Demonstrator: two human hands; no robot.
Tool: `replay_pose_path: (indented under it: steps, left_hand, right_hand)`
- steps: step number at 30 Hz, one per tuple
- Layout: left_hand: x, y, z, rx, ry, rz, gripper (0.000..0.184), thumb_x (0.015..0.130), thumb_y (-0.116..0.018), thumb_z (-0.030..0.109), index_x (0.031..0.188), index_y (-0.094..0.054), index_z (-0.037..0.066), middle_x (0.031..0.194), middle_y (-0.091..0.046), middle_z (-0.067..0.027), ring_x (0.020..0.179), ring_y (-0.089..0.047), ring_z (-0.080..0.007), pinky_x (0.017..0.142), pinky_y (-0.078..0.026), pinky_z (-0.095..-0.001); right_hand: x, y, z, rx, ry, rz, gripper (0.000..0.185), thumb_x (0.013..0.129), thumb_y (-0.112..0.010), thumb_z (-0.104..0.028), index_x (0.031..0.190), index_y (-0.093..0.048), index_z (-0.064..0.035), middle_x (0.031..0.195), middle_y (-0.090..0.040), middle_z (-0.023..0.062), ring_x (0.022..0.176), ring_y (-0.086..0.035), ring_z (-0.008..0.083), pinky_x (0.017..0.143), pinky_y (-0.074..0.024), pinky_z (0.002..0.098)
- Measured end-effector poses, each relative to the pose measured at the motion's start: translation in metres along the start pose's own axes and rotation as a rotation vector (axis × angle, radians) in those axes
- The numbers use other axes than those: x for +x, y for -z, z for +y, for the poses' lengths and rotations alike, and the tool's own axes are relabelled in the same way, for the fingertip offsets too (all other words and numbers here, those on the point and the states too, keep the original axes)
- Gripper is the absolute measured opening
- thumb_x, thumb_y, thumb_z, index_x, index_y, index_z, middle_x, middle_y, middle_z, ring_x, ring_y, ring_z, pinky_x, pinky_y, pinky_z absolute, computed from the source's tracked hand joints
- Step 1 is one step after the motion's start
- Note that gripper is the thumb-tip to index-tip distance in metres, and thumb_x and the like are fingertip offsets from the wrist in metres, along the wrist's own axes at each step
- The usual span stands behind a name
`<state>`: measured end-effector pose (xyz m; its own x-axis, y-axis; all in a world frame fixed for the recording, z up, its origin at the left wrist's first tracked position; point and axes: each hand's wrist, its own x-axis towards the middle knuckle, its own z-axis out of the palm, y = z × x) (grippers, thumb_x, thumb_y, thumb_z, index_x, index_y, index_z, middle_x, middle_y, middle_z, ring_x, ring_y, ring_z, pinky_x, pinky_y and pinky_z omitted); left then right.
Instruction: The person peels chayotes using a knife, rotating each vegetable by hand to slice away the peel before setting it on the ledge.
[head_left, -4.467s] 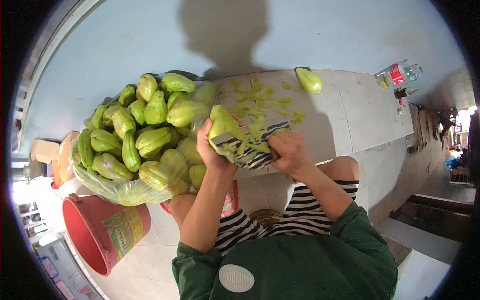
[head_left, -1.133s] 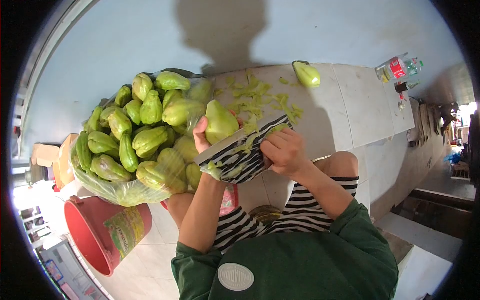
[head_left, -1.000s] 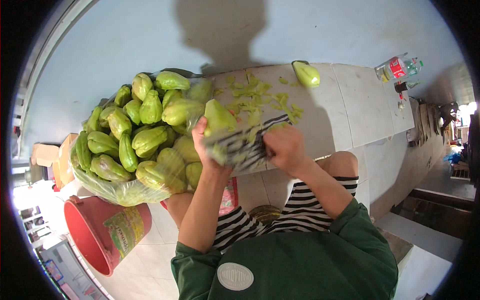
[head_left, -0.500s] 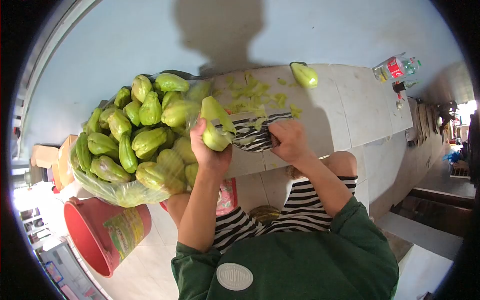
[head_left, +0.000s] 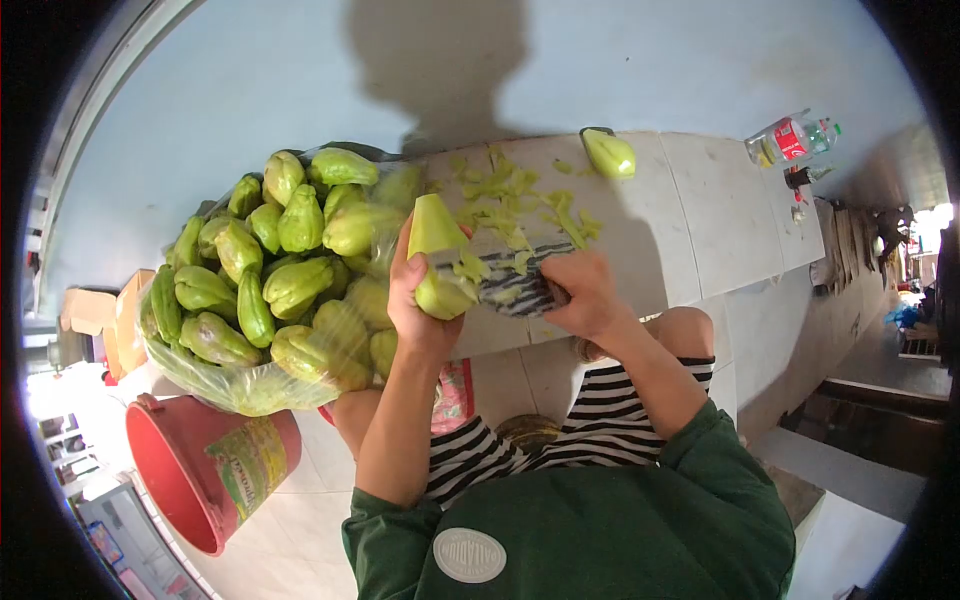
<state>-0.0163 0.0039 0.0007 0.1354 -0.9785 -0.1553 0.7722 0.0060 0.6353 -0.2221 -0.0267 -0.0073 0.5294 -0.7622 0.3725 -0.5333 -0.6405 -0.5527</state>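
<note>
My left hand (head_left: 428, 318) is wrapped around a pale green, partly peeled chayote (head_left: 437, 228), held upright over the tiled ledge. In my right hand (head_left: 580, 290) is the handle of a broad cleaver (head_left: 525, 270), mostly hidden by the fingers. Its shiny blade mirrors my striped shorts and reaches left to the chayote's side, with bits of peel stuck on it. Behind the blade, green peelings (head_left: 500, 183) lie scattered on the ledge. Another chayote (head_left: 610, 155), light green and smooth, rests at the ledge's back edge by the wall.
A large clear plastic bag (head_left: 255, 385) full of unpeeled chayotes (head_left: 296, 284) stands on the left. Below it a red bucket (head_left: 170, 460) lies tilted on the floor. Plastic bottles (head_left: 790, 140) stand at the ledge's far right. The wall (head_left: 620, 60) runs along the back.
The cleaver's blade has swung slightly downward and looks blurred, with a piece of peel now on it near the chayote. My left hand has tilted the chayote a little and shifted slightly right.
</note>
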Motion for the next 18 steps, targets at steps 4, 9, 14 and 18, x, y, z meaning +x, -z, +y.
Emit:
replay_pose_path:
  steps: [4,9,14,18]
  left_hand:
    - [-0.002,-0.003,0.004,0.051,0.028,0.049,0.085,0.073,-0.068,0.041,0.142,-0.036,0.002,0.112,-0.057,-0.0174,0.101,-0.058,-0.0282,0.084,-0.051,-0.0404]
    - [0.001,0.006,-0.002,0.008,-0.043,-0.041,0.069,0.08,-0.06,0.039,0.137,-0.044,0.004,0.115,-0.058,-0.0175,0.105,-0.057,-0.03,0.09,-0.048,-0.0447]
    - [0.001,0.01,-0.001,-0.008,-0.048,-0.084,0.071,0.079,-0.061,0.038,0.138,-0.043,0.004,0.117,-0.058,-0.0162,0.107,-0.057,-0.0293,0.092,-0.047,-0.0431]
    - [-0.005,-0.002,0.001,0.058,-0.042,-0.002,0.088,0.073,-0.065,0.036,0.144,-0.03,-0.003,0.126,-0.052,-0.0179,0.114,-0.055,-0.0296,0.096,-0.046,-0.0407]
  right_hand:
    - [0.0,0.008,-0.013,0.043,0.037,-0.06,0.026,0.055,-0.07,-0.012,0.069,-0.048,-0.0077,0.061,-0.052,0.0094,0.058,-0.056,0.0323,0.051,-0.0411,0.0418]
    - [0.0,-0.001,-0.004,-0.007,-0.038,0.001,0.025,0.056,-0.07,-0.011,0.071,-0.049,-0.0071,0.063,-0.053,0.0102,0.059,-0.056,0.0333,0.052,-0.0419,0.0425]
    - [0.001,-0.002,-0.004,0.033,-0.058,-0.003,0.029,0.052,-0.072,-0.007,0.071,-0.05,-0.0052,0.059,-0.049,0.0113,0.057,-0.051,0.034,0.052,-0.0391,0.0405]
    - [0.0,-0.007,-0.002,-0.018,-0.075,0.041,0.028,0.054,-0.071,-0.007,0.072,-0.05,-0.0041,0.062,-0.052,0.0139,0.06,-0.054,0.0354,0.052,-0.0402,0.0411]
